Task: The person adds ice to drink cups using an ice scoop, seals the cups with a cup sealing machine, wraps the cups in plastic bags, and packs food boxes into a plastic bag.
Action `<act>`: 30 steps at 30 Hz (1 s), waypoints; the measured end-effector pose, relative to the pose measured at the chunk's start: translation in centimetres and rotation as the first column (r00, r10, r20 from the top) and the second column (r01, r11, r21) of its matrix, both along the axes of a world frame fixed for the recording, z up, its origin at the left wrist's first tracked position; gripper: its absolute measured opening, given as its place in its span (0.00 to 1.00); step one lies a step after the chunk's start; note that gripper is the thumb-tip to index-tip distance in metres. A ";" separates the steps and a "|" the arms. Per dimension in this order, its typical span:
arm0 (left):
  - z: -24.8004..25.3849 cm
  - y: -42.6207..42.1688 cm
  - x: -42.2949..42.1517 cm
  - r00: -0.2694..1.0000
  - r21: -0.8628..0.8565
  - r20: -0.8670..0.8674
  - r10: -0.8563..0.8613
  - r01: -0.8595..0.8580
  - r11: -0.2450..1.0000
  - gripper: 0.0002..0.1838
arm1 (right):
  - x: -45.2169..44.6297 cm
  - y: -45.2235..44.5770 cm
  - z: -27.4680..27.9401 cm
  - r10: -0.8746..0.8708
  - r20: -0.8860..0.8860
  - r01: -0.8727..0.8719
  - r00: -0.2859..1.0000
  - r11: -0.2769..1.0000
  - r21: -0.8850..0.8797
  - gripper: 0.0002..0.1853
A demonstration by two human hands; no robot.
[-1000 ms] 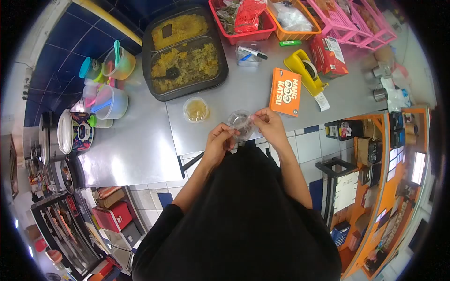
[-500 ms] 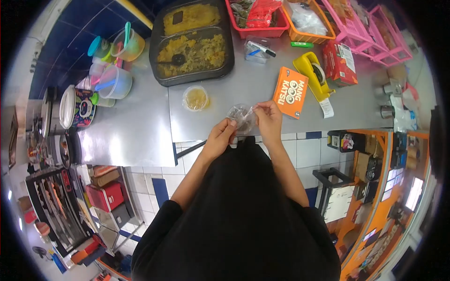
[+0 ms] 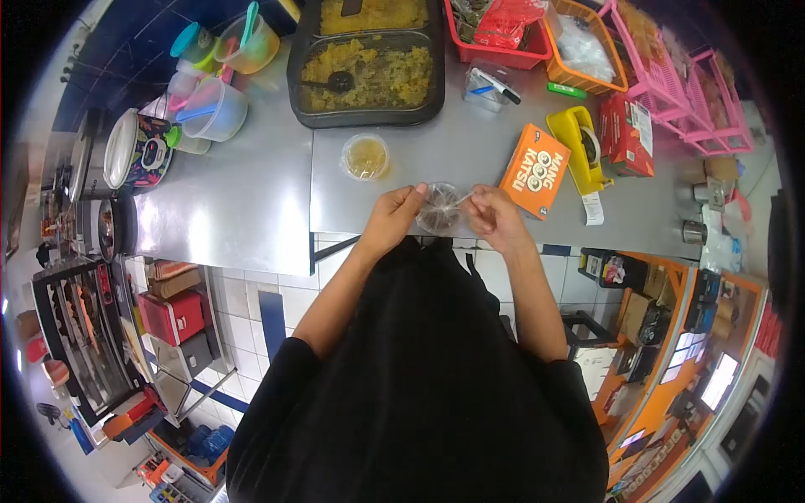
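Note:
Over the front of the steel counter, a round piece of clear plastic, like a small tub or cup in thin film, is between my hands. My left hand is closed on its left rim, with the thumb on top and the fingers partly hidden. To its right, my right hand pinches a thin, drawn-out end of the clear plastic. Just beyond stands a small lidded tub holding something yellowish. An orange box marked MANG KATSU lies right of my right hand.
A black two-part pan of yellow food, with a dark ladle, sits at the back. Farther right are a yellow tape dispenser, a red box and pink racks. Plastic tubs and a patterned cooker stand left.
My right hand has moved a little away from my left, drawing out the plastic end. The round plastic now faces up more fully. The whole view has shifted slightly.

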State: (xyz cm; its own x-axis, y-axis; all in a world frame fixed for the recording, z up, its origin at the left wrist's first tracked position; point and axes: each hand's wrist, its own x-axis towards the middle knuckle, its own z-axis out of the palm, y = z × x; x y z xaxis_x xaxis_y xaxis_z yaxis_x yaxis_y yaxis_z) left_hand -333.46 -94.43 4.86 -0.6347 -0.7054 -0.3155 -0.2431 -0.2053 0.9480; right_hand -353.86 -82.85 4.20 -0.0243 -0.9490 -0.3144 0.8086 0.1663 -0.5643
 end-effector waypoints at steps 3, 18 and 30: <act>-0.9 -0.9 2.2 0.996 -0.059 0.077 -0.033 0.038 0.998 0.28 | -0.9 0.1 0.2 0.017 -0.199 0.012 0.980 0.990 0.144 0.12; 1.1 -0.6 -1.8 0.935 0.098 -0.355 0.002 0.035 0.995 0.02 | 1.9 -0.6 2.9 -0.062 -0.647 0.138 0.760 0.988 0.066 0.11; -0.2 -1.1 -4.0 0.958 -0.106 -0.119 -0.261 0.249 0.963 0.12 | 2.9 -0.7 1.1 -0.147 -0.405 0.220 0.902 0.965 0.140 0.14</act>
State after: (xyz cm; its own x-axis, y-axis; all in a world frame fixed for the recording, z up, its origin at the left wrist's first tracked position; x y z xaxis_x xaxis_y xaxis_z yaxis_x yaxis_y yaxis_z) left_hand -337.48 -95.51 4.71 -0.8287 -0.5360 -0.1614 -0.1492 -0.0663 0.9866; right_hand -350.99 -83.56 5.33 -0.3473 -0.8449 -0.4069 0.5571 0.1631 -0.8142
